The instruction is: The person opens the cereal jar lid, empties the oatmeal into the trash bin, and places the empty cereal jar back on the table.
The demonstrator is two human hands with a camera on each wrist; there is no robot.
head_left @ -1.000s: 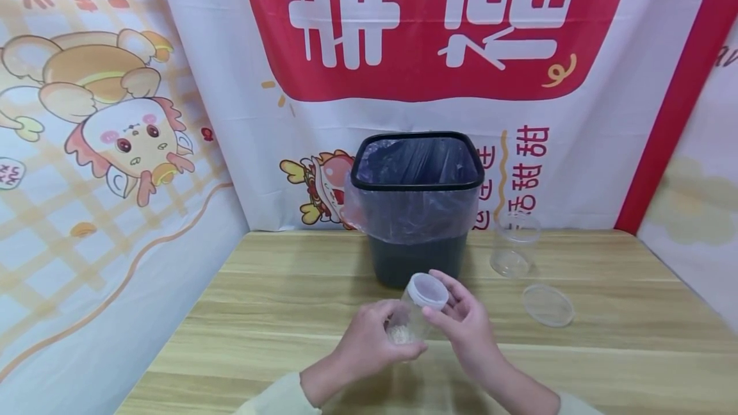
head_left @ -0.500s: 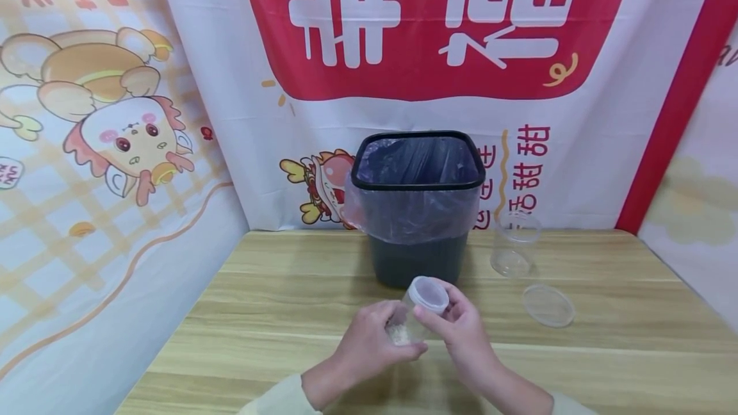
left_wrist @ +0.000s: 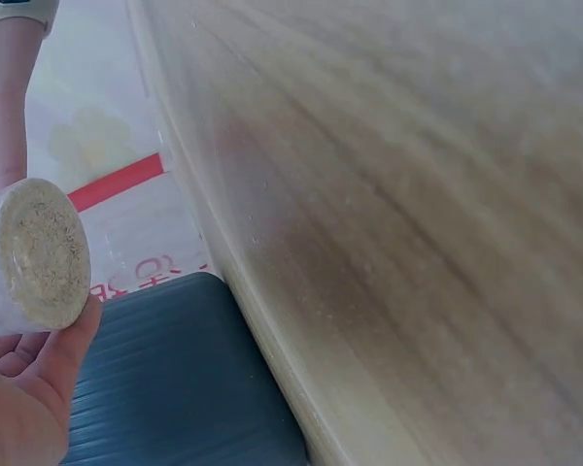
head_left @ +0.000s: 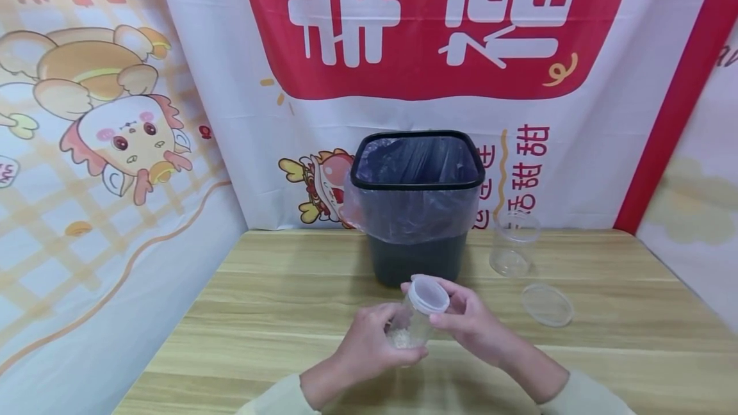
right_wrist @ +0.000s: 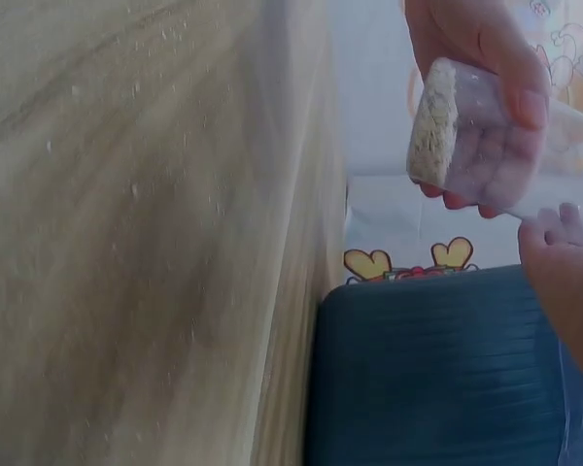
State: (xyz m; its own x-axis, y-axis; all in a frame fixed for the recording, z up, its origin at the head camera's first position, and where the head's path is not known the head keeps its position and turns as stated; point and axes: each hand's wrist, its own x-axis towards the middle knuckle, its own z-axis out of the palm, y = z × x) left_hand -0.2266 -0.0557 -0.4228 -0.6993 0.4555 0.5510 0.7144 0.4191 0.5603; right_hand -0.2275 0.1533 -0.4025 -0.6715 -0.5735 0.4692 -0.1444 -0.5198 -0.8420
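A small clear plastic jar (head_left: 419, 328) with a frosted lid (head_left: 430, 294) is held tilted above the table in front of the bin. Pale, grain-like contents (head_left: 403, 338) lie at its bottom and show through the base in the left wrist view. My left hand (head_left: 369, 341) grips the jar's body from the left, thumb below. On the lid's right side, my right hand (head_left: 469, 319) holds the rim between thumb and fingers, its fingertips reaching behind the lid. The right wrist view shows the left hand (right_wrist: 486, 44) wrapped round the jar, with the right hand (right_wrist: 568, 282) at its lid end.
Just beyond my hands stands a dark bin (head_left: 418, 255) lined with a translucent bag (head_left: 412, 216). To its right are a clear, open container (head_left: 512, 252) and a flat, clear round lid (head_left: 548, 305) on the wooden table (head_left: 277, 312). Printed cloth (head_left: 311, 114) hangs behind.
My right hand has shifted its hold on the lid: its fingers now reach farther left behind the rim and the thumb sits lower right. The left hand keeps its grip on the jar.
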